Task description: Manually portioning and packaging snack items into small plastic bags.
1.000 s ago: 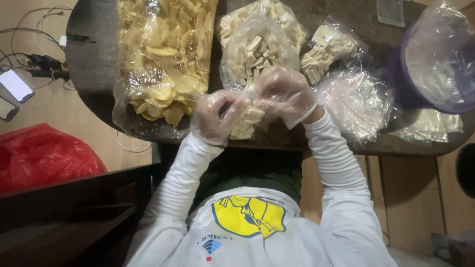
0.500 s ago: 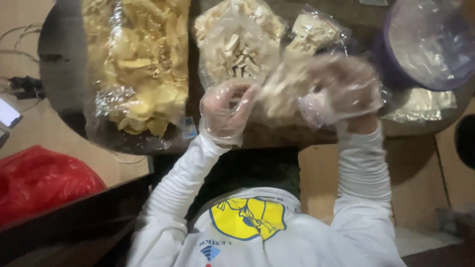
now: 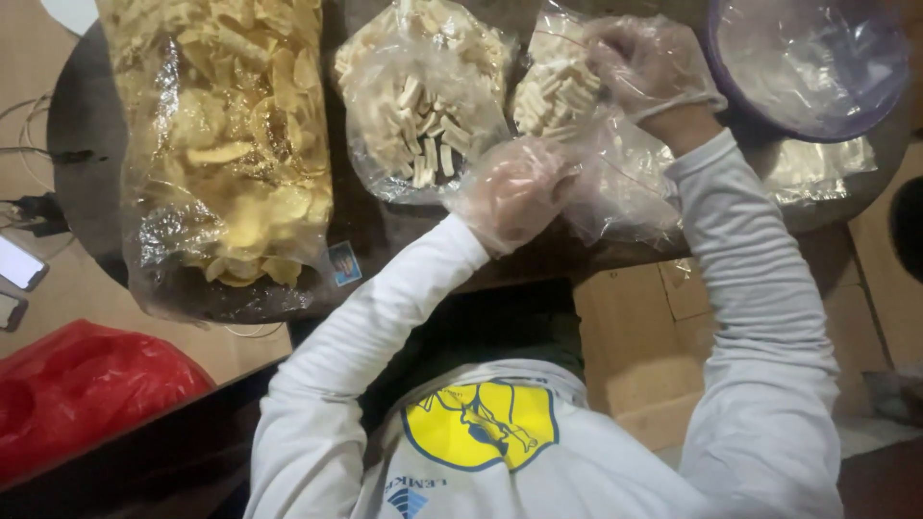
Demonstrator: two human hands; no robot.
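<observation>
Looking down from the head camera, both hands wear thin see-through gloves and come out of long white sleeves. The right hand (image 3: 646, 60) is up at the far side of the dark bench (image 3: 87, 183). Its fingers are curled and they pinch the top of a small clear bag of pale sticks (image 3: 556, 94). That small bag sits on the bench, just beside a purple tub (image 3: 808, 106) with a clear plastic liner.

The left hand (image 3: 514, 187) is closer to the person. It is loosely curled, with its fingers on the crinkly plastic of a pile of empty clear bags (image 3: 625, 187) near the bench edge. I cannot tell if it really grips the plastic.

Just to the left of that hand lies a bigger open bag of pale sticks (image 3: 418, 106). Further left is a large bag of yellow chips (image 3: 226, 144). A red plastic bag (image 3: 82, 394) lies low down, off the bench, and two phones (image 3: 17, 279) rest on the floor by the left edge.
</observation>
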